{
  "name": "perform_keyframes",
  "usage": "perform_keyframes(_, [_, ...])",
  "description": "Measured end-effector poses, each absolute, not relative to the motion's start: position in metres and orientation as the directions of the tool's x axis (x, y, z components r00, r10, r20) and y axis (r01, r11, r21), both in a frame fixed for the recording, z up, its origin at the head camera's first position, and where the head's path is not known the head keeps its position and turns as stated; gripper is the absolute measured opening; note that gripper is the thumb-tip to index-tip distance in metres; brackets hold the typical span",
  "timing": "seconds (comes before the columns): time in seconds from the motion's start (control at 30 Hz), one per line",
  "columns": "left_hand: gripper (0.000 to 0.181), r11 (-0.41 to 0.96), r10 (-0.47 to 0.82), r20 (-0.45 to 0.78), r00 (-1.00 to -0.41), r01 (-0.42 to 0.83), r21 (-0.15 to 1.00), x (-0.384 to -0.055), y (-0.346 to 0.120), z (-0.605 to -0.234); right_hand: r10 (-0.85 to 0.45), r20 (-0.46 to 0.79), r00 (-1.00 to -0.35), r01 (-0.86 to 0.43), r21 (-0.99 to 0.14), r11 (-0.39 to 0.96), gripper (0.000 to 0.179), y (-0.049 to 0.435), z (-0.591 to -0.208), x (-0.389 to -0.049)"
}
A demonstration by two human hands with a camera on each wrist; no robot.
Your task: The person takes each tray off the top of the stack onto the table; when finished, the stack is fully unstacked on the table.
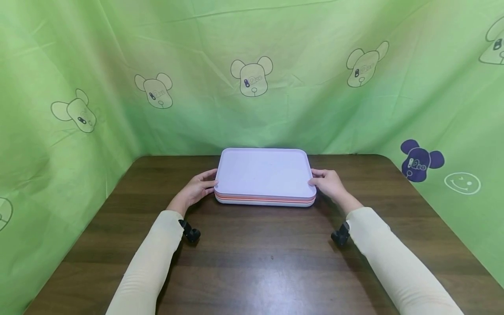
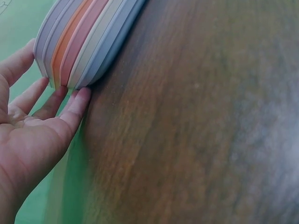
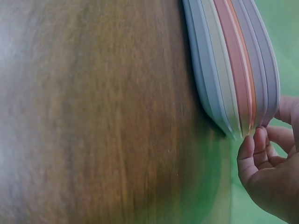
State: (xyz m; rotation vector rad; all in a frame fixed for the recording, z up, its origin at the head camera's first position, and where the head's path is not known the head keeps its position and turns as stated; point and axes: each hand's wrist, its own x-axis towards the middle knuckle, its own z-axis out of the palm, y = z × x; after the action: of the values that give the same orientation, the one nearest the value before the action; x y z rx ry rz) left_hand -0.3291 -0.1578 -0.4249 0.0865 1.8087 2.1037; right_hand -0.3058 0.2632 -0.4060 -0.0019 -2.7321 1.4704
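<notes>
A stack of several rounded rectangular trays (image 1: 264, 173) lies on the wooden table, pale lilac on top. Its edges show lilac, orange, coral, cream and grey-blue layers (image 2: 79, 42). At the stack's left end, my left hand (image 1: 198, 188) has its thumb at the top rim and its fingertips spread down the side, one right at the lowest layers. My right hand (image 1: 330, 184) holds the opposite end, thumb over the top rim. Its fingers (image 3: 259, 144) curl in against the upper and middle layers in the right wrist view.
The dark wooden table (image 1: 260, 253) stretches from the stack toward me. A green curtain (image 1: 299, 113) with bear-head prints hangs close behind the table and along both sides. Small black wrist cameras (image 1: 191, 234) sit below each wrist, beside the cream sleeves (image 1: 145, 262).
</notes>
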Motion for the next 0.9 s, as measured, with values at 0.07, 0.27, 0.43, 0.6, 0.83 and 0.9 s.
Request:
perform_keyframes(0.07, [0.061, -0.111, 0.311, -0.189, -0.932, -0.233, 0.966, -0.33, -0.158, -0.426, 0.023, 0.04, -0.999, -0.021, -0.84, 0.542, 0.051, 0.263, -0.407, -0.306])
perform_keyframes(0.27, [0.061, -0.114, 0.311, -0.188, -0.932, -0.233, 0.966, -0.329, -0.158, -0.425, 0.04, 0.07, -0.997, -0.037, -0.833, 0.552, 0.048, 0.261, -0.406, -0.306])
perform_keyframes(0.43, [0.061, -0.11, 0.31, -0.184, -0.933, -0.228, 0.967, -0.329, -0.159, -0.425, 0.056, 0.086, -0.995, -0.037, -0.811, 0.584, 0.046, 0.261, -0.401, -0.306])
perform_keyframes(0.6, [0.062, -0.12, 0.327, -0.179, -0.928, -0.229, 0.966, -0.329, -0.159, -0.425, 0.08, 0.092, -0.993, -0.024, -0.791, 0.611, 0.044, 0.264, -0.397, -0.307])
perform_keyframes(0.83, [0.063, -0.11, 0.332, -0.184, -0.925, -0.232, 0.967, -0.329, -0.159, -0.423, 0.075, 0.033, -0.997, 0.017, -0.807, 0.591, 0.045, 0.265, -0.392, -0.307])
perform_keyframes(0.9, [0.063, -0.112, 0.331, -0.182, -0.926, -0.23, 0.967, -0.329, -0.159, -0.423, 0.081, 0.023, -0.996, 0.029, -0.808, 0.588, 0.045, 0.265, -0.391, -0.307])
